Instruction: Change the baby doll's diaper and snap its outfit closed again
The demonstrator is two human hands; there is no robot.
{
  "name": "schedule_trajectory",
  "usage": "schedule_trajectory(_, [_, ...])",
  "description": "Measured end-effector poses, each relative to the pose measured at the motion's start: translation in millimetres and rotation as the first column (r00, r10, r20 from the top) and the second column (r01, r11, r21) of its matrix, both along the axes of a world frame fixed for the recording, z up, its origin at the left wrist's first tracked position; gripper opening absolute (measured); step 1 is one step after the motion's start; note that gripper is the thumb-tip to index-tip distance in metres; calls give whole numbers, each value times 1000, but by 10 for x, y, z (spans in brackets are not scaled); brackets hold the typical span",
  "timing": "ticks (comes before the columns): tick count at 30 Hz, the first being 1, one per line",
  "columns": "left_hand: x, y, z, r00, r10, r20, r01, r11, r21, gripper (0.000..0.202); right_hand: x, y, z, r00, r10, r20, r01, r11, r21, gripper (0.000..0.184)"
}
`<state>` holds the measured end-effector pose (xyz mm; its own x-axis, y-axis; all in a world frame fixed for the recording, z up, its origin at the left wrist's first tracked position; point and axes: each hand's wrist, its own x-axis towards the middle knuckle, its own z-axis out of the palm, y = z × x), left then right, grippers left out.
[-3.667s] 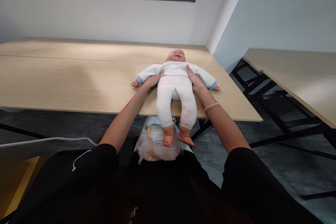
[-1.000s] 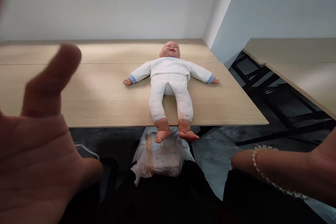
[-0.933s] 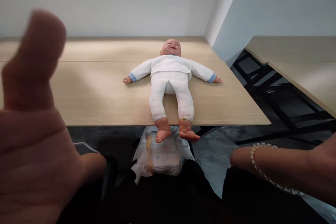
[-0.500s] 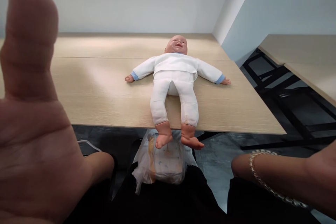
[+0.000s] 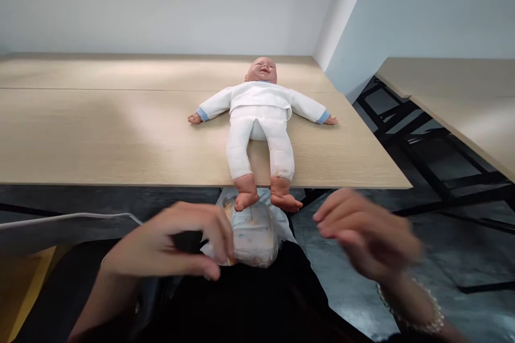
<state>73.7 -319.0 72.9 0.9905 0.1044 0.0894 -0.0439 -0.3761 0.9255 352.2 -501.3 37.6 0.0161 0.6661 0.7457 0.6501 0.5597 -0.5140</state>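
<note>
A baby doll in a white top and trousers with blue cuffs lies face up on the wooden table, its feet hanging past the front edge. Below the feet, on my lap, rests a clear plastic bag of what look like diapers. My left hand is curved with thumb and fingers apart, its fingertips over the bag's left side; whether they touch it I cannot tell. My right hand, slightly blurred and wearing a bracelet, hovers right of the bag with fingers loosely bent and nothing visible in them.
A second table with black metal legs stands to the right, beyond a gap. A white cable runs below the table at the left. Behind the table is a pale wall.
Both hands have come from the sides of the view down and inward to either side of the bag. My view has shifted a little; the doll and bag lie as before.
</note>
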Motion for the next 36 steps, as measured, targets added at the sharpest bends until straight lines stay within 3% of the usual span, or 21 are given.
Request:
schedule_trajectory(1, [10,-11,-172,988,-100,-117,96,995,-37,15,-62,-7,-148,999,36,26,-34,997,-69,14])
schedule_trajectory(2, [10,-21,-384,974,-58,-218,63,998,13,15,-120,-21,-332,996,61,71,-48,984,-172,13])
schedule_trajectory(3, [-5,-28,-615,959,30,-283,3,993,115,25,-175,-40,-542,987,107,118,-65,947,-314,7])
schedule_trajectory(4, [-35,-34,-848,933,154,-326,-80,970,229,38,-227,-63,-766,977,121,174,-42,916,-400,13])
schedule_trajectory(5, [-77,-39,-1065,903,221,-368,-108,947,303,51,-275,-87,-986,965,118,233,-1,893,-450,31])
schedule_trajectory(7, [-165,-50,-1404,879,247,-408,-122,943,308,70,-362,-127,-1353,958,109,264,55,836,-545,53])
schedule_trajectory(10, [-213,-81,-1656,893,252,-372,-191,963,192,88,-458,-127,-1613,981,71,181,72,733,-677,96])
schedule_trajectory(12, [-161,-106,-1715,900,293,-322,-272,956,109,94,-493,-78,-1640,984,89,152,48,693,-719,110])
schedule_trajectory(13, [-116,-116,-1728,899,325,-293,-319,945,72,92,-503,-42,-1640,983,106,151,38,684,-728,104])
schedule_trajectory(15, [-10,-127,-1733,877,417,-237,-427,904,11,79,-511,37,-1650,980,123,156,31,681,-732,73])
schedule_trajectory(18, [128,-126,-1693,806,554,-210,-583,805,-114,56,-508,144,-1696,992,26,124,69,711,-700,33])
schedule_trajectory(20, [183,-123,-1643,780,586,-220,-625,746,-229,51,-501,190,-1708,995,-86,58,102,735,-671,27])
schedule_trajectory(22, [210,-124,-1593,778,596,-198,-627,724,-287,49,-492,216,-1682,985,-171,-39,106,759,-643,29])
schedule_trajectory(26, [212,-145,-1528,785,613,-91,-620,780,-83,43,-472,234,-1569,945,-233,-232,52,802,-595,43])
schedule_trajectory(29, [193,-171,-1493,811,581,-66,-577,814,72,40,-453,228,-1498,897,-330,-296,100,801,-590,54])
schedule_trajectory(32, [171,-195,-1451,807,587,-57,-580,808,104,39,-427,206,-1418,848,-449,-280,230,789,-569,57])
schedule_trajectory(36, [155,-208,-1436,777,628,-47,-622,776,105,43,-403,157,-1247,833,-515,-204,378,797,-471,51])
